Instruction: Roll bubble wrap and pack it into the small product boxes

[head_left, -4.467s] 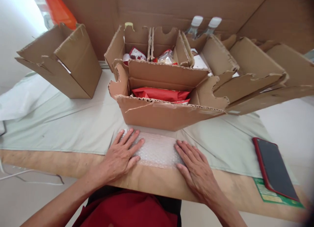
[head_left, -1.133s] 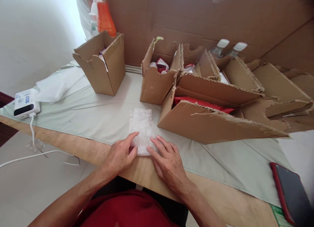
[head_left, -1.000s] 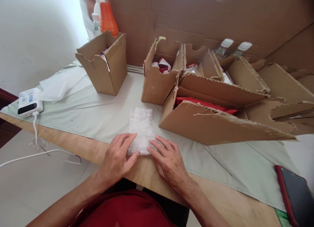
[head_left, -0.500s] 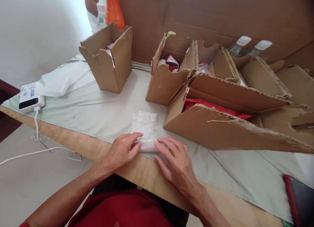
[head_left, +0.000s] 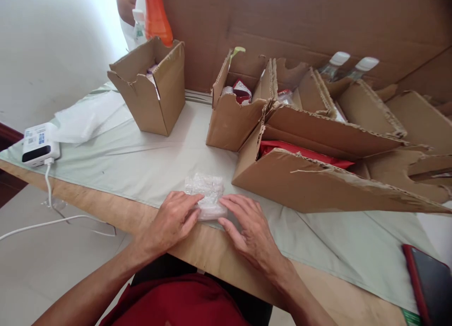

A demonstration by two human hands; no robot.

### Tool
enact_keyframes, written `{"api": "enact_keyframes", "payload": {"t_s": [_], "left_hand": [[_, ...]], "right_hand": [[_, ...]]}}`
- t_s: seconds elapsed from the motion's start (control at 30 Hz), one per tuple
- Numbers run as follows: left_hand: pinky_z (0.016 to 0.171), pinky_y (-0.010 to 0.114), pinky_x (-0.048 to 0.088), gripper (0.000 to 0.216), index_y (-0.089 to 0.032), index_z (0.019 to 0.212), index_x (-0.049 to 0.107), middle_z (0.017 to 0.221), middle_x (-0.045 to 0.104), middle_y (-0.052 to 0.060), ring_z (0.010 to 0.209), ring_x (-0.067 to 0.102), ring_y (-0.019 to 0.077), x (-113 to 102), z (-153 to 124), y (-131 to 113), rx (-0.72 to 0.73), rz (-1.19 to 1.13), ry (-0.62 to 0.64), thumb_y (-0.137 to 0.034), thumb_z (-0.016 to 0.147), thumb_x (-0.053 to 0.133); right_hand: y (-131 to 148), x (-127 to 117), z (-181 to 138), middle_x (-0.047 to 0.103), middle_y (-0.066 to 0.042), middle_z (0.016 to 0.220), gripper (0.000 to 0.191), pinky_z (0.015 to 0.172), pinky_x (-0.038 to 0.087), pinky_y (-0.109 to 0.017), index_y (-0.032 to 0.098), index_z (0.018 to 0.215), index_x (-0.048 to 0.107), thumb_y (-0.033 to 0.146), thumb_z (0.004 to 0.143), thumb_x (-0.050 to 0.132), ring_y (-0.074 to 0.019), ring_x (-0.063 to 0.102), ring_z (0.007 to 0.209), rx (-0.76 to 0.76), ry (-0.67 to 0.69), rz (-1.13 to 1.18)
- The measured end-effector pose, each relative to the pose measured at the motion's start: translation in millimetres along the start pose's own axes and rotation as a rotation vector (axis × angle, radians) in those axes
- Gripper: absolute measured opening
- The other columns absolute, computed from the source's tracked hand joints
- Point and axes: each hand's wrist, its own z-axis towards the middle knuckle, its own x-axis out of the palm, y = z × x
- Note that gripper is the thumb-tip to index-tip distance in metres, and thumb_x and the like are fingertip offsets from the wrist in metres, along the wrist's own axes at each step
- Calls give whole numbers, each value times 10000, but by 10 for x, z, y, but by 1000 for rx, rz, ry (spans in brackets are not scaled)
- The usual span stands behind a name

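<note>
A piece of clear bubble wrap (head_left: pixel 208 184) lies near the front edge of the cloth-covered table, its near end rolled or folded into a thick bundle. On the left end of that bundle, my left hand (head_left: pixel 177 218) grips with thumb and fingers. My right hand (head_left: pixel 248 225) holds the opposite end, fingertips on top and thumb low at the near side. The loose part of the wrap spreads flat beyond my fingers. Whether anything is inside the bundle, I cannot tell.
Cardboard bins (head_left: pixel 307 180) stand close on the right, one holding a red package (head_left: pixel 307 155). Further back left is a tall cardboard box (head_left: pixel 151 105). A white device (head_left: pixel 41 145) with a cable sits far left, beside white sheets (head_left: pixel 84 116). A red-edged phone (head_left: pixel 429 281) lies right.
The loose part of the bubble wrap has become shorter as the bundle has been rolled away from me. Both hands stay at its ends. The camera view has shifted slightly.
</note>
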Motion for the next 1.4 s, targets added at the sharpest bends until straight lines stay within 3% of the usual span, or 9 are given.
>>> {"api": "enact_keyframes", "payload": {"t_s": [0.23, 0.37, 0.5, 0.63, 0.77, 0.97, 1.13, 1.23, 1.4], "left_hand": [[823, 401, 512, 204, -148, 1132, 676, 977, 711, 98, 913, 661, 254, -13, 81, 70, -134, 54, -168, -226, 967, 583], [713, 293, 518, 130, -180, 1003, 678, 860, 672, 37, 796, 649, 176, -153, -169, -130, -448, -309, -243, -270, 950, 601], [741, 312, 568, 279, -182, 1047, 675, 955, 740, 70, 877, 704, 212, -125, -303, -269, -805, -848, -108, -386, 863, 725], [1046, 378, 496, 574, -202, 1247, 650, 1242, 724, 93, 1204, 644, 258, -8, -161, -304, -849, -1268, -86, -380, 744, 862], [968, 292, 503, 635, -219, 1214, 686, 1074, 763, 33, 1037, 676, 187, 74, -23, -353, -932, -1421, -192, -344, 647, 942], [756, 191, 495, 450, -212, 964, 712, 823, 702, -31, 782, 613, 108, 165, 2, -456, -922, -1415, -295, -325, 611, 968], [733, 198, 476, 375, -201, 893, 656, 891, 665, -6, 802, 594, 121, 220, 23, -507, -823, -1315, -160, -370, 688, 922], [724, 213, 483, 315, -189, 840, 643, 933, 653, 21, 829, 608, 145, 217, 49, -511, -709, -1163, -61, -385, 748, 872], [991, 338, 515, 279, -256, 1158, 655, 1170, 681, 71, 1144, 639, 244, 49, 305, -586, -312, -767, -99, -305, 889, 713]], "right_hand": [[-69, 177, 155, 737, -101, 1159, 196, 947, 445, -461, 201, 1116, 683, 140, 955, 590, -292, 630, 1116, -84, 84, -191], [-150, 207, 213, 772, -61, 1026, 169, 894, 468, -401, 201, 1079, 700, 170, 986, 563, -241, 675, 995, 30, -39, -2], [-65, 141, 157, 771, -56, 984, 183, 866, 465, -386, 198, 1060, 698, 169, 991, 531, -225, 683, 937, 99, -84, 114], [134, 35, 89, 755, -30, 948, 196, 885, 429, -386, 216, 1025, 696, 131, 982, 525, -210, 663, 926, 65, 22, 210], [182, -17, -10, 735, -43, 1009, 184, 902, 431, -400, 232, 1028, 687, 169, 991, 519, -224, 642, 991, 121, 10, 227], [11, 25, -217, 531, -141, 1488, 592, 1051, 446, -461, 251, 1438, 472, 432, 907, 662, -282, 558, 1294, 524, -19, 625], [-7, -48, -248, 705, -64, 1084, 493, 878, 516, -333, 224, 1224, 585, 478, 832, 743, -208, 670, 989, 644, 62, 1145], [-16, -177, -292, 627, 10, 787, 260, 711, 473, -257, 206, 889, 635, 450, 854, 719, -144, 593, 748, 637, 13, 1039], [-95, -541, -479, 618, 17, 712, 172, 643, 465, -234, 211, 816, 653, 358, 905, 645, -143, 589, 687, 553, -8, 657]]}}
